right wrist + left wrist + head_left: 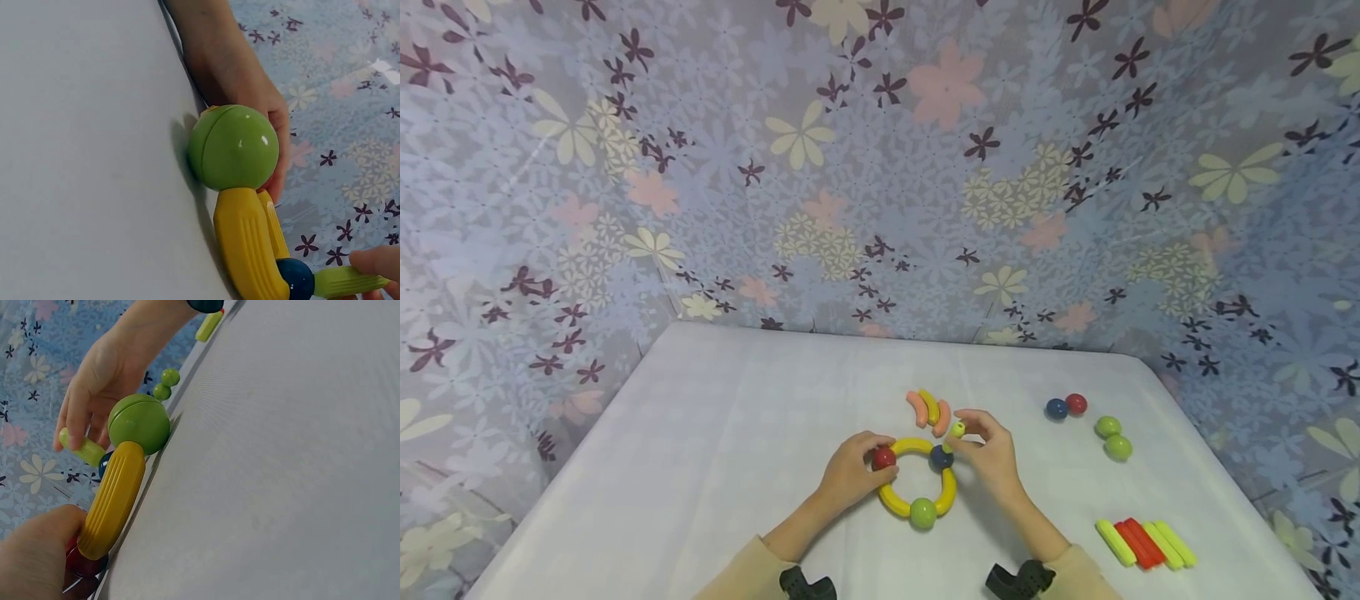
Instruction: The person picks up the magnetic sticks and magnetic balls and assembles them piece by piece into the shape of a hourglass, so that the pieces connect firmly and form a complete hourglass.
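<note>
The left forearm [797, 526] and right forearm [1036, 527] reach forward, slanting inward toward each other. The left hand [852, 469] is curved in a grip, fingers [876, 440] spread from thumb [886, 476]; the right hand [994, 454], just apart from it, pinches between thumb and fingers, its wrist angled inward.

White table [700, 417] under ring [950, 493], balls [1118, 447], rods [1141, 543]

The person wears beige sleeves [745, 573]; a black, knobbed device [808, 584] sits at each sleeve's inner edge.
</note>
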`<state>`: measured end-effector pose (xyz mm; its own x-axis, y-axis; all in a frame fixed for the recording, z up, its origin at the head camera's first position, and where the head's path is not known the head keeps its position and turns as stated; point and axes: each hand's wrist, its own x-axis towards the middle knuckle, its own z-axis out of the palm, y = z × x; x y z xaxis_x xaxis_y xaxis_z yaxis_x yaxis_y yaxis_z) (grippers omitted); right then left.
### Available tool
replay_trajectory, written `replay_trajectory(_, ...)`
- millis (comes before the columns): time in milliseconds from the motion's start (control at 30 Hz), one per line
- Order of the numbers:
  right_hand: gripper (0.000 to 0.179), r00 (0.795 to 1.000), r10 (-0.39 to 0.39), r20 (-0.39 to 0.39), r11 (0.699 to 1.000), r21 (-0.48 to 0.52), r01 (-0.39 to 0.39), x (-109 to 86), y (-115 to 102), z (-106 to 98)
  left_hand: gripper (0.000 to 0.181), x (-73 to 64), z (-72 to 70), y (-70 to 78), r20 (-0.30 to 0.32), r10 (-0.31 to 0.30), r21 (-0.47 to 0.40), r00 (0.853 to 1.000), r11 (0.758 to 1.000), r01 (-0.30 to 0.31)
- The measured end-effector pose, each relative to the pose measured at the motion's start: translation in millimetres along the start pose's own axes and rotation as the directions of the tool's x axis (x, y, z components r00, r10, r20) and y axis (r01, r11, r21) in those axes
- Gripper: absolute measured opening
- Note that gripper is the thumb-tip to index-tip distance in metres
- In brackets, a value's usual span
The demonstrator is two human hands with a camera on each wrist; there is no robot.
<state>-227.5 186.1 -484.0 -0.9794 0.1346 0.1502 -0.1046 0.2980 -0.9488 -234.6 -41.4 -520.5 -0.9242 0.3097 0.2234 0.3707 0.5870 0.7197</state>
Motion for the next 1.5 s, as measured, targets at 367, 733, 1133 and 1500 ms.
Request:
replay_trajectory(367, 0.041, 1.000, -0.014, -0.010, 0.993, -0.114, 0.013, -19.0, 5, -32, 0.037, -0.6, 0.0, 2.2, -0.012, 0.021, -0.015, 1.000, 1.000, -0.021)
replay_trajectory(733, 0.032, 0.966, 0.040, -0.255, 0.927, -0.351, -0.131, -72.6, 19, -109, 0.038, -1.6, -0.8, 0.3, -0.015, 0.037, -0.011, 0.999, 0.999, -0.038)
replay_trajectory(1133, 0.031, 0.891, 0.048, -0.452, 0.873, -0.414, -0.258, -99.4, 37, -147, 0.038, -1.0, 4.1, -2.1, -0.037, 0.061, -0.010, 0.997, 0.998, -0.062)
replay_trajectory(1500, 0.043, 0.957, 0.155, -0.245, 0.834, -0.487, -0.259, -99.7, 41, -150, 0.038, -0.5, 4.4, -3.0, -0.021, 0.032, -0.010, 0.999, 0.999, -0.033)
